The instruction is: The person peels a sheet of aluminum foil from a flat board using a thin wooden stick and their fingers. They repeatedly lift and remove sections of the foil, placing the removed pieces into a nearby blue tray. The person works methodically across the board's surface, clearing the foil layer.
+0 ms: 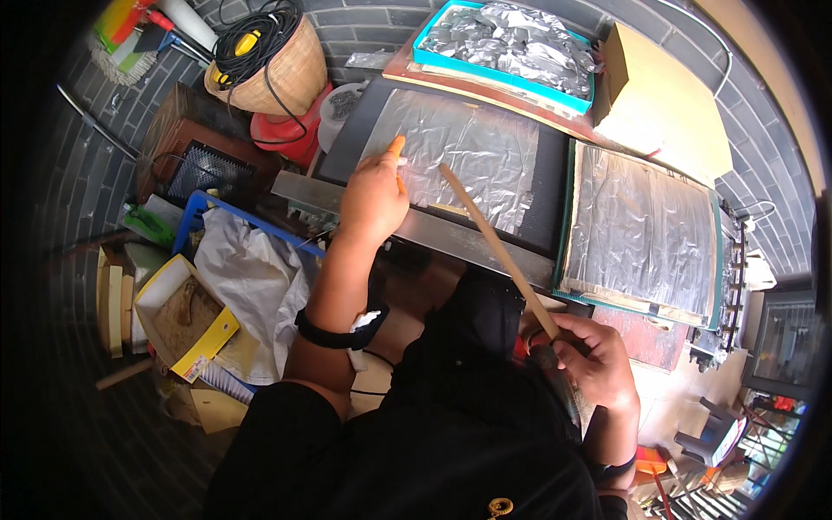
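A wrinkled silver foil sheet (468, 143) lies on a dark flat board (548, 204) in front of me. At its left edge is my left hand (374, 199), back up, with orange coverings on the index finger and thumb. Those two fingers are apart, and something small and whitish shows between them; the others are partly hidden. My right hand (598, 360) grips the lower end of a long, thin wooden stick (494, 238). The stick slants up to the left, its far tip over the foil. I cannot tell whether the tip touches it.
Right of the board lies a foil-topped stack (641, 234) on a green base. Behind stand a turquoise tray (503, 91) of crumpled foil and a cardboard box (672, 108). A cable-filled basket (282, 74), a blue crate (195, 212) and a yellow box (208, 342) crowd the left.
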### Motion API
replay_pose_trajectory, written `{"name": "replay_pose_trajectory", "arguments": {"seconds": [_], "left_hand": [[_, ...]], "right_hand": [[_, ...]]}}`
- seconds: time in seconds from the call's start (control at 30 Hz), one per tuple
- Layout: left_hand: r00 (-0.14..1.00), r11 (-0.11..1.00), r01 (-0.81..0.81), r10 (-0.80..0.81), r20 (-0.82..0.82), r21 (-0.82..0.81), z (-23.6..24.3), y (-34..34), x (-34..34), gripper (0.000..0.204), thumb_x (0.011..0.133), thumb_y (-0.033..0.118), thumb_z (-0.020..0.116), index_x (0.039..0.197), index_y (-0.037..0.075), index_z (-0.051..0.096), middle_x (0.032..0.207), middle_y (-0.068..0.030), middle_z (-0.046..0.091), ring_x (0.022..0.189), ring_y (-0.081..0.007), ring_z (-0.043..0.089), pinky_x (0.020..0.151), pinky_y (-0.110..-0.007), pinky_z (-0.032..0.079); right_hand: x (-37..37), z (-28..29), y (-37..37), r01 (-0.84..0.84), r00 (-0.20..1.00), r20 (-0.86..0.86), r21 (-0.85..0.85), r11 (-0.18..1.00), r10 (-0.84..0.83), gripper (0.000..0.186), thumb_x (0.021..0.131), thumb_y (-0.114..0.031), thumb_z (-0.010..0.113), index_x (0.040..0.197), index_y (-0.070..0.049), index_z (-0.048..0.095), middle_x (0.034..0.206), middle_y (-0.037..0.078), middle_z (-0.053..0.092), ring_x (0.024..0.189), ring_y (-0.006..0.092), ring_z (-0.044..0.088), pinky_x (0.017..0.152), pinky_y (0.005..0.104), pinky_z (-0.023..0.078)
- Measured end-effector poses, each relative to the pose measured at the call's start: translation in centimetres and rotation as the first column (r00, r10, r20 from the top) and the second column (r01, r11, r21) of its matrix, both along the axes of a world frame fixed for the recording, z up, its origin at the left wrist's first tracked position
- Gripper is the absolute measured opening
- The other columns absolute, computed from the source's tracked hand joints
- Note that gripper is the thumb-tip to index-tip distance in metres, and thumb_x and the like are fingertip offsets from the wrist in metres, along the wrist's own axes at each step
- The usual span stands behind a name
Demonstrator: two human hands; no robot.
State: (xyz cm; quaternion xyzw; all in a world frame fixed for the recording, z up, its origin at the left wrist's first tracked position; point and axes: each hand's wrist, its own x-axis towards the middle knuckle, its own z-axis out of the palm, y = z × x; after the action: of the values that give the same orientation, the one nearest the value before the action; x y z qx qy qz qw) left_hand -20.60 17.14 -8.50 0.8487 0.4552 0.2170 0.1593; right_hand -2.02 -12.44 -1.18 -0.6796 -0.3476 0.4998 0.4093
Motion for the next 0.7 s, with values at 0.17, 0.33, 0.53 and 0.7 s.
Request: {"name": "replay_pose_trajectory", "arguments": {"seconds": [0.17, 0.33, 0.53, 0.7], "left_hand": [[0.994, 0.977, 0.11, -0.109, -0.017, 0.182, -0.8, -0.1, -0.2, 0.043, 0.081, 0.001, 0.053, 0.122, 0.008, 0.062, 0.108, -0.0112, 0.064, 0.104, -0.0301, 0.058, 0.094, -0.039, 0.045], [0.994, 0.979, 0.112, -0.109, -0.025, 0.172, -0.9, -0.2, -0.1, 0.031, 0.079, 0.005, 0.057, 0.106, 0.009, 0.071, 0.106, -0.0073, 0.065, 0.102, -0.0265, 0.058, 0.092, -0.037, 0.046], [0.992, 0.978, 0.124, -0.117, -0.048, 0.168, -1.2, 0.1, -0.2, 0.035, 0.08, 0.006, 0.057, 0.114, 0.008, 0.068, 0.106, -0.0074, 0.064, 0.102, -0.0271, 0.058, 0.092, -0.038, 0.045], [0.999, 0.987, 0.05, -0.048, -0.014, 0.153, -1.5, 0.1, -0.2, 0.05, 0.082, 0.005, 0.056, 0.131, 0.002, 0.051, 0.11, -0.0131, 0.063, 0.104, -0.0301, 0.057, 0.094, -0.04, 0.044]], "right_hand": [[0.4, 0.3, -0.1, 0.097, 0.99, -0.103, -0.03, 0.995, -0.1, 0.033, 0.086, 0.008, 0.057, 0.12, 0.008, 0.057, 0.079, 0.003, 0.06, 0.064, 0.0067, 0.052, 0.059, 0.0205, 0.043], [0.0, 0.4, -0.4, 0.015, 0.995, -0.094, -0.066, 0.998, -0.021, 0.033, 0.087, 0.008, 0.057, 0.12, 0.008, 0.057, 0.079, 0.003, 0.06, 0.063, 0.0069, 0.053, 0.058, 0.0208, 0.044], [-0.7, -0.5, -0.2, -0.033, 0.992, -0.119, -0.045, 0.998, 0.027, 0.033, 0.087, 0.007, 0.059, 0.121, 0.006, 0.058, 0.08, 0.004, 0.062, 0.064, 0.0071, 0.055, 0.059, 0.0216, 0.046], [-1.2, -0.3, 0.6, -0.049, 0.994, -0.102, -0.064, 0.997, 0.042, 0.032, 0.089, 0.006, 0.06, 0.12, 0.005, 0.058, 0.08, 0.004, 0.063, 0.065, 0.0072, 0.055, 0.06, 0.0216, 0.046]]}}
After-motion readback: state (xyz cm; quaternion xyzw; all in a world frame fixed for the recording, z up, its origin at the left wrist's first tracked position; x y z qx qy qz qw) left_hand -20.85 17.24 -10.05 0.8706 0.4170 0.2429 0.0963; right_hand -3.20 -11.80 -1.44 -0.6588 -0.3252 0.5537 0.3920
